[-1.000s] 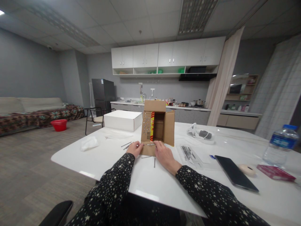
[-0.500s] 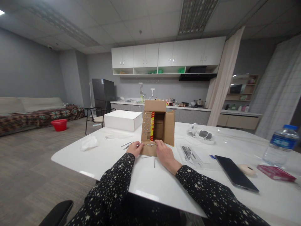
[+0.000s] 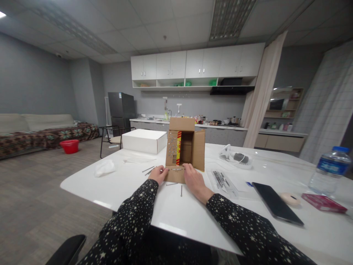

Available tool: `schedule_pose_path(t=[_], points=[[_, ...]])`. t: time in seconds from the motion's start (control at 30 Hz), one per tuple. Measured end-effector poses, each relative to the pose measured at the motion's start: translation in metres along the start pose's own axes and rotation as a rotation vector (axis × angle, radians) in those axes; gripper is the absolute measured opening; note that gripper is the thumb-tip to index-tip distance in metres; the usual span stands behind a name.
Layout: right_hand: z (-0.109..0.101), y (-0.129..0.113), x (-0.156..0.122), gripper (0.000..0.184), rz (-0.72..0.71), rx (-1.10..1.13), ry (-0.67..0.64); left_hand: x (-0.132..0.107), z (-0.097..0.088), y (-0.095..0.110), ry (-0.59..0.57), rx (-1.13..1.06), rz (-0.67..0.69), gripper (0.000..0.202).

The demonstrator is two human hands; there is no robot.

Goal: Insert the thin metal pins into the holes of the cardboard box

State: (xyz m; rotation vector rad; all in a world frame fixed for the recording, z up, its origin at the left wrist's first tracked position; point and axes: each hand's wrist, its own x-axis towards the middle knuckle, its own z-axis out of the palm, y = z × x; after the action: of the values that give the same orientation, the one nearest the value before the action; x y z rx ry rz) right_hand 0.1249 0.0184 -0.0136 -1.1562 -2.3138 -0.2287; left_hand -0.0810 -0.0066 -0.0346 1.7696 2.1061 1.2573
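A brown cardboard box [image 3: 187, 145] lies on its side on the white table [image 3: 171, 213], its open mouth facing me and its flaps spread. Rows of small metal nails stick in the left flap and in the bottom flap [image 3: 174, 176]. My left hand [image 3: 157, 174] pinches the left end of the bottom flap, fingers curled. My right hand [image 3: 193, 181] rests on the flap's right end, its fingers bent over the edge. Loose nails [image 3: 181, 190] lie on the table just in front of the flap and to its left.
A white box [image 3: 143, 140] stands behind on the left, with a crumpled tissue [image 3: 104, 167] nearer. To the right lie a clear bag of nails [image 3: 222, 180], a white device [image 3: 236, 156], a black tablet [image 3: 275, 202], a tape roll [image 3: 289, 198], a red pack [image 3: 322, 202] and a water bottle [image 3: 329, 169].
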Motion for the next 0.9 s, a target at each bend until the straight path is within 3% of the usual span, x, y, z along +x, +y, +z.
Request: schedule_pose_path(t=[0.9], points=[[-0.0006,0.0052,0.0037,0.032,0.056,-0.029,0.026,-0.0045,-0.006,0.007,-0.01,0.011,0.0,0.032]])
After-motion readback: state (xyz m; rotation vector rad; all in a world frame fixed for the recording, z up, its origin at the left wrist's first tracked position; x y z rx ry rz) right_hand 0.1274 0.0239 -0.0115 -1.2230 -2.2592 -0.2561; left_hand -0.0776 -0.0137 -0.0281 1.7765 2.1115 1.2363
